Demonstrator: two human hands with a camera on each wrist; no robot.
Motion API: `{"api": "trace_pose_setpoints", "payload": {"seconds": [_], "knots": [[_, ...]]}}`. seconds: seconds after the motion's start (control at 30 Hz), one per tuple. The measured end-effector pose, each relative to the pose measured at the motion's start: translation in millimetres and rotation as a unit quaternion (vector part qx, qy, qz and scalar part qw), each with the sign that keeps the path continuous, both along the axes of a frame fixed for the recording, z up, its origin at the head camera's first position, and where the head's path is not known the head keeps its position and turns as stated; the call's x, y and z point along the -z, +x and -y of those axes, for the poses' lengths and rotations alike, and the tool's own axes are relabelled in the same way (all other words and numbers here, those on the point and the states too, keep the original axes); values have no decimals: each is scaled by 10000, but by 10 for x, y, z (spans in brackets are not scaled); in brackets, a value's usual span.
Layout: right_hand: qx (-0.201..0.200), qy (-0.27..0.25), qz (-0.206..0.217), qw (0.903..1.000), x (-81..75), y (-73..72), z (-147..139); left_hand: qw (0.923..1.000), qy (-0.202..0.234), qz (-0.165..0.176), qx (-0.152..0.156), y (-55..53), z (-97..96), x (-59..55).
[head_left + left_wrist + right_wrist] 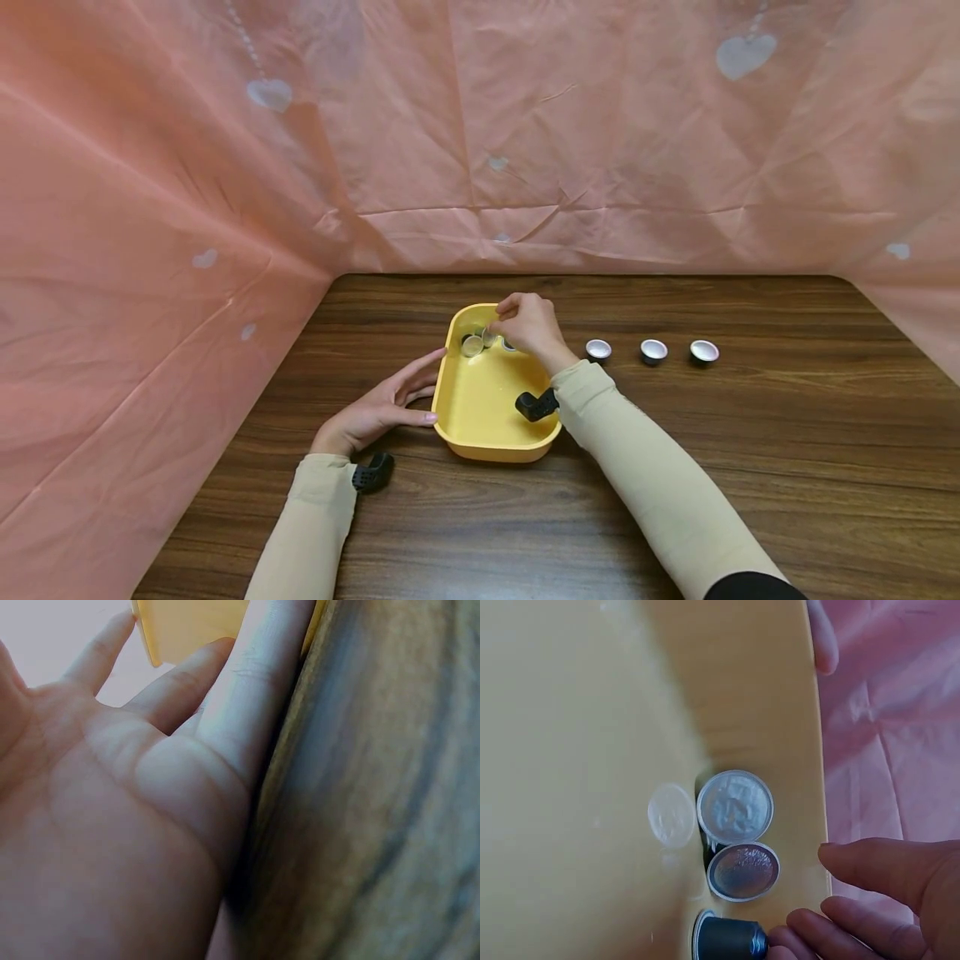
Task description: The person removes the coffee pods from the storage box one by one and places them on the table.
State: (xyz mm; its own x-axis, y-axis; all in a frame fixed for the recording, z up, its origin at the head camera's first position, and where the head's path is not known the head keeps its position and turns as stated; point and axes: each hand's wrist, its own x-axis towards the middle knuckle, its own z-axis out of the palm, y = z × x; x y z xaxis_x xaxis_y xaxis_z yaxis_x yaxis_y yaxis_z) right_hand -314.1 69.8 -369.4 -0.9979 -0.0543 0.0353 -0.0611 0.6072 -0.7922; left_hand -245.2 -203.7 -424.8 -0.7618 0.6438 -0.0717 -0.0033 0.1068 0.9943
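I see a yellow tub (491, 452) on the brown table (450, 525); the left hand (381, 408) touches the tub's left side, its fingers loose and spread; the right hand (529, 327) dips into the tub's far end, thumb held away from its fingers, fingertips right by a dark pod (731, 940); two shiny-topped pods (735, 807) lie in the tub too; three pale-topped pods (653, 351) stand right of the tub.

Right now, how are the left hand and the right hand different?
The left hand touches the yellow tub from outside; the right hand reaches into it, near the capsules. The left hand is at the tub's long side; the right hand is toward its far end. Both are bare, below pale sleeves.
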Motion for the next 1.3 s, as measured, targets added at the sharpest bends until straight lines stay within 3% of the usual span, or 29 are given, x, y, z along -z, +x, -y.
{"api": "trace_pose_setpoints", "payload": {"seconds": [0.37,0.63,1.0,1.3], "knots": [[-113,892,-217,9957,12,-14,-17,10000,13,56,-18,6,-3,7],[-308,1525,-55,9878,25,-24,-5,10000,13,64,-2,7,4,13],[-694,1984,-222,9774,53,-18,25,10000,31,80,-1,3,21,0],[-788,1921,-280,9778,73,-8,28,9999,67,108,25,12,15,-16]]}}
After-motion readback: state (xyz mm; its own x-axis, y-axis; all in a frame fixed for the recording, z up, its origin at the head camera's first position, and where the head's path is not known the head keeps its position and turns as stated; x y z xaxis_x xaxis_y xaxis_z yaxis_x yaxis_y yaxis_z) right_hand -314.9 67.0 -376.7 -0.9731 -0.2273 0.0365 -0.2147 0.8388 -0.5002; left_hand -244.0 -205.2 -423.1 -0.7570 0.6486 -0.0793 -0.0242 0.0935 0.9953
